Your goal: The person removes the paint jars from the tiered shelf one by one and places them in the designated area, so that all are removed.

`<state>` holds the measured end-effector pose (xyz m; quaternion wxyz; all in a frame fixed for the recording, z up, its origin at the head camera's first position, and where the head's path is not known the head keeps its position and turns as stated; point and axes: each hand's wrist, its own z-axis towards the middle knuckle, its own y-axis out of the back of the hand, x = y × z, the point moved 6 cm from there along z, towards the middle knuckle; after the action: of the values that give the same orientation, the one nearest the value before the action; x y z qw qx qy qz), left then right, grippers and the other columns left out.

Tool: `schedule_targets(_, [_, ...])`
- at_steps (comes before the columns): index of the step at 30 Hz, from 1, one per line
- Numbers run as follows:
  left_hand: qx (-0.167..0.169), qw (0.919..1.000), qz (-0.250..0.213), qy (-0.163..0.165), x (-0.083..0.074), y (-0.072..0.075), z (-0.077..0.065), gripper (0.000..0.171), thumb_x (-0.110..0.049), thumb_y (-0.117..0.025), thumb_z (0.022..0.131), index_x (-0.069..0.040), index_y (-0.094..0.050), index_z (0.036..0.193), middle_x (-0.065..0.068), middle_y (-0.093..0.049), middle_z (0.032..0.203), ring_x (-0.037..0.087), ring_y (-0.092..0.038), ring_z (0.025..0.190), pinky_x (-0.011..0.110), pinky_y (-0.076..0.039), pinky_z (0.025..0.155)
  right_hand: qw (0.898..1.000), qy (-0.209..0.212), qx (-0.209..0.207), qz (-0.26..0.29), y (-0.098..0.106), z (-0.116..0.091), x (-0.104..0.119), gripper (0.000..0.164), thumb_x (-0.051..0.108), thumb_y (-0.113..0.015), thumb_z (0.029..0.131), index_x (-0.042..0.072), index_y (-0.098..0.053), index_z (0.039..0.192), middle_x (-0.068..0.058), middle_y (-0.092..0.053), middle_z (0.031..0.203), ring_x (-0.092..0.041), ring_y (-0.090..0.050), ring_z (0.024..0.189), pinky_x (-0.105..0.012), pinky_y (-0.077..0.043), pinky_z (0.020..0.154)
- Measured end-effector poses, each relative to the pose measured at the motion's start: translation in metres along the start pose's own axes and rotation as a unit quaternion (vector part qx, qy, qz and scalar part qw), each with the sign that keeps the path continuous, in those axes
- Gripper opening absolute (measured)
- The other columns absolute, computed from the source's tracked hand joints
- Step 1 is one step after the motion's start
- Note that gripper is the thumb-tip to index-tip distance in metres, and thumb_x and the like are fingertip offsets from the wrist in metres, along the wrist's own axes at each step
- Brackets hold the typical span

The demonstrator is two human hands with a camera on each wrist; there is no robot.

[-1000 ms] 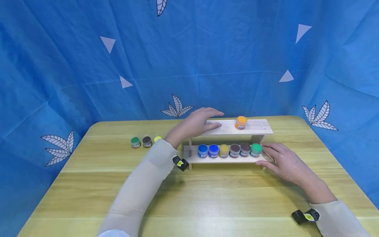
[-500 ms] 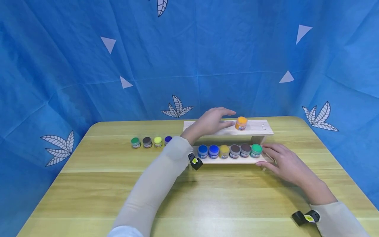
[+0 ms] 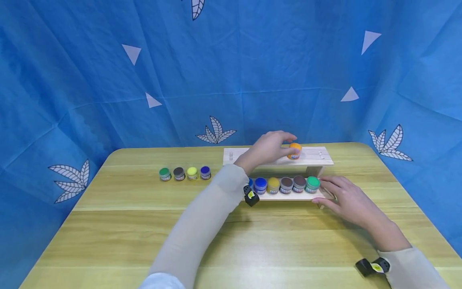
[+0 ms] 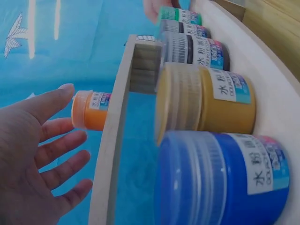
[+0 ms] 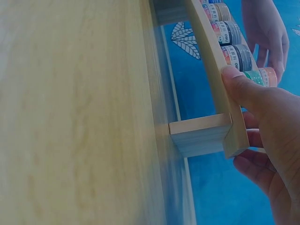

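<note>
A two-tier wooden rack (image 3: 312,159) stands toward the back of the table. On its upper tier sits a small orange paint jar (image 3: 295,145). My left hand (image 3: 268,147) is at this jar, thumb on the near side and fingers spread toward the far side; the left wrist view shows the thumb tip close to the jar's lid (image 4: 80,110), with the fingers loose. My right hand (image 3: 344,198) grips the right end of the lower tier, its thumb (image 5: 239,84) pressed on the front edge. Beside it is a green paint jar (image 3: 312,182).
Along the lower tier stand several more jars, including brown (image 3: 286,184), ochre (image 3: 273,185) and blue (image 3: 260,185). Left of the rack, a row on the table holds green (image 3: 165,174), dark grey (image 3: 179,173), yellow (image 3: 192,173) and dark blue jars (image 3: 205,172). A blue curtain (image 3: 274,80) hangs behind.
My left hand has moved right along the upper tier to the orange jar. The dark blue jar on the table has come into view from behind the sleeve. My right hand stays put.
</note>
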<state>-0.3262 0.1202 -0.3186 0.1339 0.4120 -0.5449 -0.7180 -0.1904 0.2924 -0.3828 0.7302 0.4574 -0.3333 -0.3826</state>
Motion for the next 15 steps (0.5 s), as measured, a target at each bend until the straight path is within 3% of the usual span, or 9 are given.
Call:
schedule_targets(5, [0.001, 0.9997, 0.022, -0.005, -0.0053, -0.0023, 0.0037, 0.053, -0.050, -0.061, 0.093, -0.022, -0.057, 0.139, -0.007, -0.061, 0.128, 0.009, -0.054, 0.118, 0.023, -0.043, 0.098, 1.000, 0.000, 0.001, 0.000, 0.0014, 0.0006, 0.0012, 0.057, 0.038, -0.078, 0.082, -0.004, -0.066, 0.119, -0.018, -0.062, 0.119, -0.039, -0.057, 0.110, -0.059, -0.047, 0.091])
schedule_targets(15, [-0.011, 0.9997, 0.020, -0.011, -0.0057, -0.0025, 0.0004, 0.046, -0.043, -0.064, 0.094, -0.019, -0.062, 0.133, -0.007, -0.064, 0.116, 0.006, -0.056, 0.102, 0.020, -0.046, 0.087, 1.000, -0.003, 0.007, -0.003, 0.0026, 0.0009, 0.0024, 0.058, 0.039, -0.078, 0.083, -0.003, -0.066, 0.119, -0.018, -0.062, 0.119, -0.039, -0.057, 0.110, -0.058, -0.047, 0.091])
